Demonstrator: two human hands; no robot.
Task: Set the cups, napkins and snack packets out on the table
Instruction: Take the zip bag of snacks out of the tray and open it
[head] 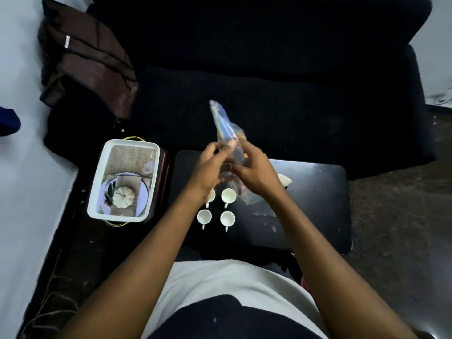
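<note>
Above the small black table (pixel 315 204) both hands hold a clear plastic bag (pixel 226 128) with colourful snack packets showing through it. My left hand (pixel 211 165) pinches the bag near its middle, and my right hand (pixel 254 171) grips its lower part. Several small white cups (pixel 228 195) stand in a square on the table below the hands; my left wrist partly hides one of them. A white folded napkin (pixel 285 179) peeks out beyond my right wrist.
A white tray (pixel 96 189) printed with a pumpkin and plate picture rests on a dark stand left of the table. A black sofa (pixel 269 81) fills the far side, with a brown bag (pixel 80 59) on its left arm. Cables lie on the floor at the lower left.
</note>
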